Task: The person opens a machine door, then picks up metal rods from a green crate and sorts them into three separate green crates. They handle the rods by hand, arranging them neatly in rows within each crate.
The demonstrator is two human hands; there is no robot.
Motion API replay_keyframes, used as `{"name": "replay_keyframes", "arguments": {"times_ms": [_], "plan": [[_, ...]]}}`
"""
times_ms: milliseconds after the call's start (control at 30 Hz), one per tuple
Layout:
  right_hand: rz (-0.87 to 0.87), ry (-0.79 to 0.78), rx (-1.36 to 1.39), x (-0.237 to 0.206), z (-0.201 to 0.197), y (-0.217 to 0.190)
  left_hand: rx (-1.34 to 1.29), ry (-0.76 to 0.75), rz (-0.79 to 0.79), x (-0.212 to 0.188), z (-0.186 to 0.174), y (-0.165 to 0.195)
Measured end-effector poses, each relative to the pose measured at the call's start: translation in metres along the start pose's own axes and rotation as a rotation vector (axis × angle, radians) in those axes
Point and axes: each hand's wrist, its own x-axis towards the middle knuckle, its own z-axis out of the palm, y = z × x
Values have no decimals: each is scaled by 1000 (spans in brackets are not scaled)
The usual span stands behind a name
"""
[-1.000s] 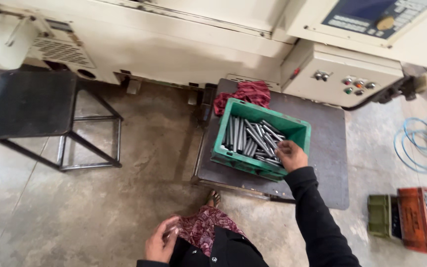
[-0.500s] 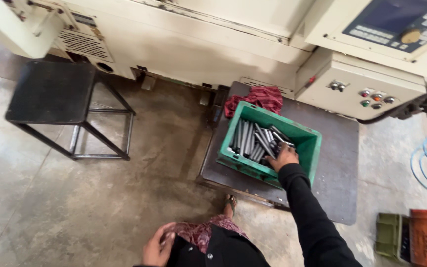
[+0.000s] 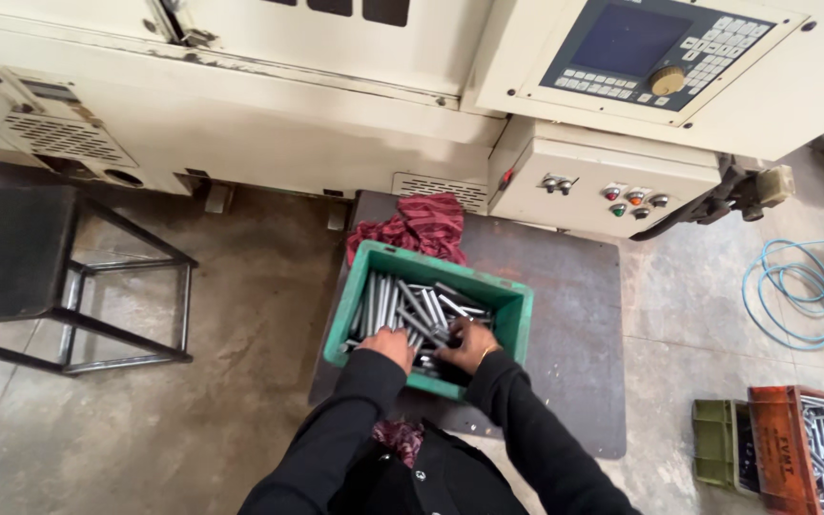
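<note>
A green plastic crate [image 3: 431,268] holds several grey metal rods [image 3: 401,301] and stands on a dark floor plate [image 3: 574,315]. Both my black-sleeved arms reach down into its near end. My left hand [image 3: 389,344] lies on the rods with its fingers curled in among them. Just to its right, my right hand [image 3: 470,345] closes over the same bunch of rods, and the two hands nearly touch. The rods under my palms are hidden.
A red cloth [image 3: 422,225] lies behind the crate against a cream machine [image 3: 288,114] with a keypad panel [image 3: 660,57] and button box [image 3: 612,186]. A black stool [image 3: 11,248] stands left. Blue hose [image 3: 793,286], orange crate of rods [image 3: 784,448], small green crate [image 3: 717,443] at right.
My left hand has come up from my lap into the crate beside my right hand. The view has moved closer to the crate and the machine.
</note>
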Motion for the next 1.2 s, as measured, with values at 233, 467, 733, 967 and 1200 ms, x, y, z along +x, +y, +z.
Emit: {"name": "replay_keyframes", "arguments": {"times_ms": [233,467,733,967,1200], "plan": [[46,-161,-69,83,-52,98,79,-29,-236,169,51,81],[94,-234,-76,154,-67,131,82,-140,-290,247,55,83],[58,-61,94,214,-28,130,176,44,-274,275,37,38],[-100,343,126,218,34,76,-219,310,-252,164,-41,-107],[-452,-111,-21,155,155,-75,-209,329,-595,-68,17,-288]]}}
